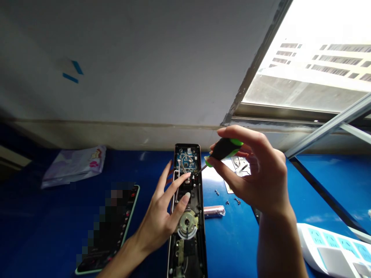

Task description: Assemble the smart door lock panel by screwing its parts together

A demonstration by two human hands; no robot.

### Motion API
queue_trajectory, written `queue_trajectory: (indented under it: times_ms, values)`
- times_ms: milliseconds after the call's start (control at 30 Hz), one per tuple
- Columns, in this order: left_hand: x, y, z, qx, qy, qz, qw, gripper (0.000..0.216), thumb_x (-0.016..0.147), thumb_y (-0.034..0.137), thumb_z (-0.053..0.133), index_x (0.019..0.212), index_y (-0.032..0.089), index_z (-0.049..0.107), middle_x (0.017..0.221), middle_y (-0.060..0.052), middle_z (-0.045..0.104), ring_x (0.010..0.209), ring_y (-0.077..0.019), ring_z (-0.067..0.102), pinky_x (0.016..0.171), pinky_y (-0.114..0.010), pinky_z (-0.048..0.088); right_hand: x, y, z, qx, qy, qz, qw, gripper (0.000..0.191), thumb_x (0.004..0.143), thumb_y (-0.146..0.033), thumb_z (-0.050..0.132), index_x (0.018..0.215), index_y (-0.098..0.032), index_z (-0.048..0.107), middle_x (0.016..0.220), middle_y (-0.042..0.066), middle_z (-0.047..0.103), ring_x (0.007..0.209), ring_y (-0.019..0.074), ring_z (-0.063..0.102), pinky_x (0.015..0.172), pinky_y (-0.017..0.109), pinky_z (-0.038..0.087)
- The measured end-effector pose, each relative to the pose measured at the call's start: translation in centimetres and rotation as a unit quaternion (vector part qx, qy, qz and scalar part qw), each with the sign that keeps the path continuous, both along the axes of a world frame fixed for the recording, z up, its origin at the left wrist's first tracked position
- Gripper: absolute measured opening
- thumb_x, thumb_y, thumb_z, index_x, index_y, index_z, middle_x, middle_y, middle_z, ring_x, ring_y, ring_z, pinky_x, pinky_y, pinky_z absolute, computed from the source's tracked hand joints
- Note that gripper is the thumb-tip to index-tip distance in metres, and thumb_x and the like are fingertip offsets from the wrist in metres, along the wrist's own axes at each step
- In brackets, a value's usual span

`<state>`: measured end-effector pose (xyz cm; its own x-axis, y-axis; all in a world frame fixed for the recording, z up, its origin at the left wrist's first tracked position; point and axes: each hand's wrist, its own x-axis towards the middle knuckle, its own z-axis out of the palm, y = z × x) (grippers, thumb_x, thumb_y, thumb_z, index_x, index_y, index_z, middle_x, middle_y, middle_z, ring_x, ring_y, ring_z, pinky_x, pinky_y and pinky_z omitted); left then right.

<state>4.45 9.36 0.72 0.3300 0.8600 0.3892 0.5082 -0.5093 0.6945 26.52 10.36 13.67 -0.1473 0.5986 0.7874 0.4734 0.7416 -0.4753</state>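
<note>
An opened long black device (188, 216) lies lengthwise on the blue table, showing a blue circuit board (187, 159) at its far end and a round metal part (187, 222) nearer me. My left hand (162, 216) rests on the device's left edge, fingers stretched out over its inside. My right hand (255, 173) grips a black and green screwdriver (224, 150), its tip pointing down at the device's right side near the circuit board.
Loose small screws (228, 199) and a metal plate (239, 166) lie right of the device, with a pinkish cylinder (213, 211). A phone (108, 227) lies at left, a plastic bag (75, 164) behind it. A white power strip (336, 251) sits at right.
</note>
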Motion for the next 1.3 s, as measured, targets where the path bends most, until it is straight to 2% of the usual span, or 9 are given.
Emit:
queue_trajectory:
  times_ms: [133,400,567,733,900,1033,1133,1233,1300]
  values:
    - [0.4,-0.3,0.2,-0.011,-0.020,0.013,1.000,0.046,0.108,0.034,0.053,0.154,0.032,0.057,0.179,-0.007,0.027,0.160,-0.0359,0.039,0.124,-0.056,0.047,-0.1,0.3,-0.2,-0.006,-0.005,-0.002,1.000,0.059,0.086,-0.005,0.078,0.135,-0.035,0.066,0.125,-0.001,0.079,0.100,0.0197,0.080,0.083,0.035,0.073]
    - [0.0,0.0,-0.1,-0.023,-0.013,-0.007,1.000,0.047,0.109,0.035,0.051,0.156,0.034,0.054,0.181,-0.005,0.021,0.162,-0.0348,0.035,0.126,-0.054,0.044,-0.4,0.4,-0.3,-0.004,-0.024,-0.003,1.000,0.055,0.087,-0.005,0.078,0.134,-0.031,0.065,0.125,-0.003,0.080,0.101,0.0153,0.080,0.085,0.027,0.069]
    - [0.0,-0.1,-0.1,-0.051,-0.018,-0.009,0.998,0.048,0.109,0.038,0.050,0.157,0.035,0.053,0.182,-0.003,0.017,0.164,-0.0337,0.030,0.131,-0.054,0.034,-0.5,0.3,-0.3,-0.002,-0.052,-0.013,0.999,0.055,0.089,-0.007,0.079,0.137,-0.030,0.064,0.127,-0.003,0.080,0.102,0.0149,0.080,0.087,0.026,0.068]
    - [0.1,0.0,-0.2,-0.061,-0.051,-0.021,0.997,0.047,0.109,0.039,0.053,0.156,0.035,0.053,0.177,-0.003,0.032,0.163,-0.0299,0.034,0.133,-0.052,0.033,-0.9,0.5,-0.1,0.044,-0.089,-0.036,0.994,0.051,0.090,-0.018,0.083,0.137,-0.029,0.066,0.120,0.000,0.081,0.098,0.0163,0.079,0.087,0.028,0.068]
    - [0.2,0.2,0.0,-0.056,-0.062,-0.018,0.996,0.050,0.107,0.038,0.056,0.157,0.037,0.048,0.172,-0.005,0.040,0.158,-0.0295,0.043,0.130,-0.051,0.039,-1.2,0.4,0.0,-0.012,0.002,0.044,0.999,0.044,0.106,-0.012,0.053,0.146,-0.026,0.064,0.148,0.007,0.069,0.127,0.0261,0.072,0.101,0.046,0.066]
    - [0.2,0.4,0.0,-0.061,-0.069,-0.012,0.996,0.047,0.107,0.038,0.057,0.153,0.038,0.050,0.162,-0.005,0.050,0.151,-0.0284,0.051,0.126,-0.049,0.045,-1.3,0.5,-0.2,0.033,0.060,0.045,0.997,0.040,0.096,-0.009,0.073,0.130,-0.029,0.077,0.120,0.005,0.080,0.106,0.0239,0.078,0.089,0.043,0.067]
    - [0.0,0.5,-0.1,-0.067,-0.073,-0.010,0.995,0.046,0.107,0.038,0.056,0.153,0.039,0.049,0.156,-0.005,0.054,0.146,-0.0267,0.055,0.124,-0.047,0.046,-1.3,1.0,-0.4,0.073,0.061,0.000,0.996,0.037,0.084,-0.018,0.089,0.118,-0.030,0.081,0.104,0.003,0.077,0.091,0.0200,0.074,0.076,0.038,0.065]
    - [-0.1,0.5,-0.2,-0.069,-0.075,-0.014,0.995,0.047,0.107,0.038,0.057,0.153,0.039,0.049,0.154,-0.004,0.055,0.145,-0.0264,0.056,0.123,-0.045,0.047,-1.3,1.1,-0.3,0.052,0.050,0.007,0.997,0.031,0.099,-0.021,0.073,0.128,-0.030,0.078,0.119,0.006,0.077,0.102,0.0223,0.074,0.086,0.043,0.066]
    - [-0.1,0.5,-0.2,-0.068,-0.076,-0.015,0.995,0.046,0.107,0.038,0.057,0.152,0.039,0.049,0.154,-0.004,0.055,0.145,-0.0263,0.055,0.123,-0.045,0.047,-1.3,1.0,-0.2,0.014,0.061,0.048,0.997,0.039,0.106,-0.014,0.055,0.137,-0.029,0.073,0.134,0.007,0.075,0.115,0.0252,0.074,0.098,0.050,0.064]
